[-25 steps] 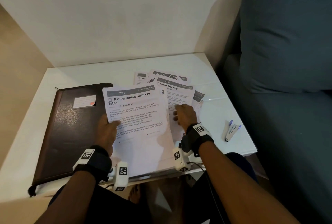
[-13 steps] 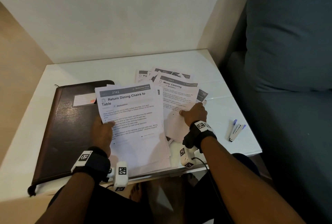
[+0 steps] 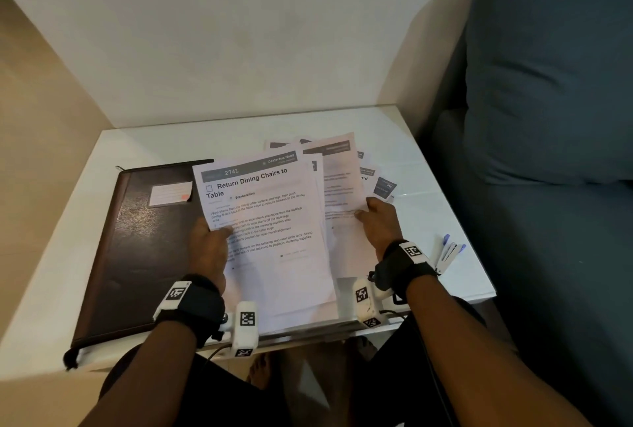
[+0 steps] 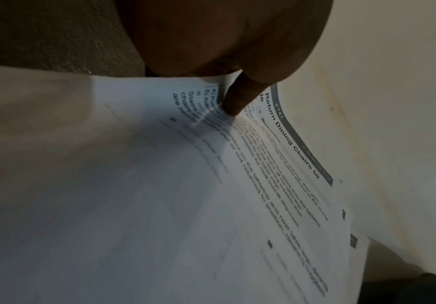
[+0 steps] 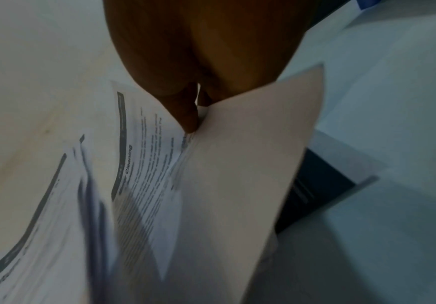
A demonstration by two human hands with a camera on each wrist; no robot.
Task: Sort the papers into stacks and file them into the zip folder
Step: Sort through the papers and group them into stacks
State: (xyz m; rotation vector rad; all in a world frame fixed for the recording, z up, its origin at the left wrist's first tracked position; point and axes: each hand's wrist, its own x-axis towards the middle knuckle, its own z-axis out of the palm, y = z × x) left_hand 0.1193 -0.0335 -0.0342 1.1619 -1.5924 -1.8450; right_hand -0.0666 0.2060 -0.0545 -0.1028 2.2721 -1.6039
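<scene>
- A person sits at a small white table (image 3: 428,166), seen from above; both hands hold printed papers over it.
- The left hand (image 3: 209,248) pinches a bundle of sheets (image 3: 274,255) at its left edge, thumb on top over the printed lines; the top page is headed "Return Dining Chairs to Table". In the left wrist view the thumb (image 4: 240,98) presses down on the page while the other fingers are hidden beneath it.
- The right hand (image 3: 380,224) pinches a single sheet headed "Mirror Cleaning" (image 3: 337,183) at its right edge, lifted and tilted, overlapping the right side of the bundle (the heading is legible only in the right wrist view).
- More loose sheets (image 3: 373,176) lie fanned on the table behind and to the right of the lifted page, overlapping one another.
- The dark brown zip folder (image 3: 144,248) lies flat on the left of the table, closed, partly under the bundle and the left hand; nothing appears to be filed in it.
- A small blue and white stapler (image 3: 448,252) lies near the table's right edge, just beside the right wrist.
- Progress, as a judgement: sorting is under way. One bundle is gathered, several sheets remain loose, and opening the folder and filing are not yet done.
</scene>
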